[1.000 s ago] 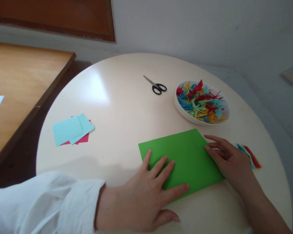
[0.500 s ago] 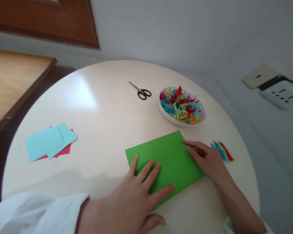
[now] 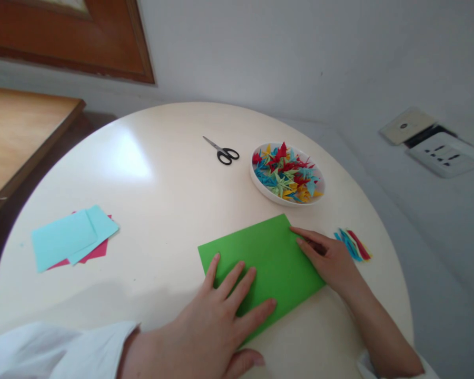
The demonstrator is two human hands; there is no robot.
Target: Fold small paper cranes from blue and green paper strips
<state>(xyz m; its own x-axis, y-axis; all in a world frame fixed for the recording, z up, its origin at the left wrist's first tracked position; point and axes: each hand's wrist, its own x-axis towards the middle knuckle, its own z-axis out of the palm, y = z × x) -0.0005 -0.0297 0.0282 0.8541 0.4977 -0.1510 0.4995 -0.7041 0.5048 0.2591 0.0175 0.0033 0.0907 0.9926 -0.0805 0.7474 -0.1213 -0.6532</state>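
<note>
A sheet of green paper [image 3: 272, 258] lies at a slant on the white round table [image 3: 161, 210]. My left hand [image 3: 221, 310] rests flat across its lower left part, fingers spread, pressing on the sheet. At the paper's right edge is my right hand [image 3: 332, 258], with thumb and index finger closed on the border near the upper right corner. The other fingers of that hand are curled and partly hidden.
Beyond the sheet stands a white bowl [image 3: 268, 197] of colourful folded paper cranes [image 3: 286, 171]. Black-handled scissors [image 3: 223, 151] lie left of it. Narrow paper strips [image 3: 353, 245] lie at right, light-blue sheets [image 3: 65, 237] over red paper [image 3: 97, 251] at left. Wall sockets [image 3: 444, 152] are at right.
The whole view has shifted slightly, so things sit a little further left. Both hands and the green paper keep their places relative to each other.
</note>
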